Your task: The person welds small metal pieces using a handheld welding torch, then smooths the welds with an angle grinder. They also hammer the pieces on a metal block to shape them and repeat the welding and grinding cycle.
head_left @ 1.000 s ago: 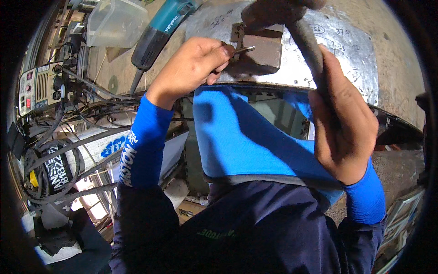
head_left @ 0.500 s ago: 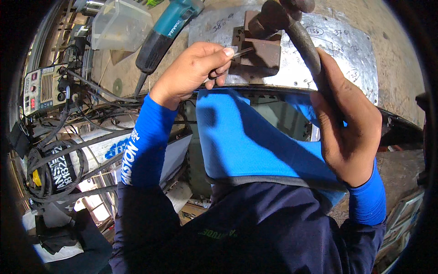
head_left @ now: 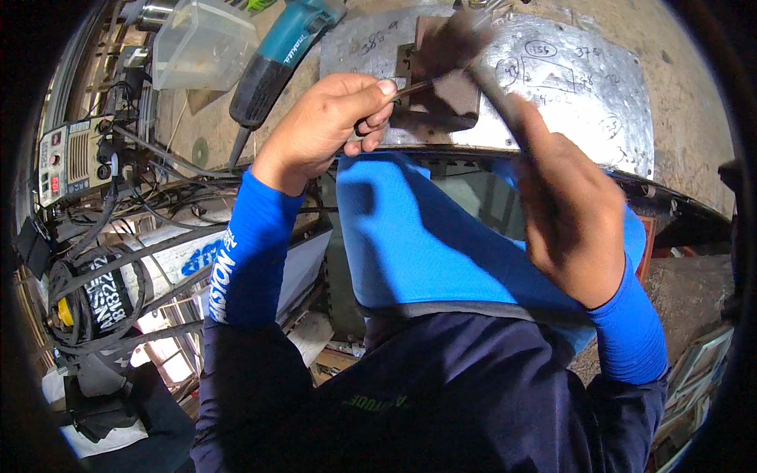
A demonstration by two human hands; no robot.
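Between thumb and fingers, my left hand [head_left: 335, 118] pinches a thin metal rod [head_left: 412, 88]. The rod's far end points over a brown metal block [head_left: 465, 112], at the hammer head's shadowed underside. My right hand [head_left: 579, 225] is wrapped round the handle of a hammer [head_left: 457, 46]. Motion blurs the hammer head, which is over the block and hides part of it. Whether the head touches the rod or block, I cannot tell. Under the block lies a silver metal sheet [head_left: 611, 102] with handwritten marks.
A teal and black power tool [head_left: 276, 67] lies left of the sheet on the workbench [head_left: 177, 126], beside a clear plastic bin [head_left: 197, 51]. A control box [head_left: 79, 162] and coiled black cables [head_left: 142, 284] fill the left side. Blue cloth [head_left: 410, 252] covers my lap.
My right hand has swung the hammer left and down toward the block, and its head is now blurred. My left hand stays nearly in place, still pinching the rod.
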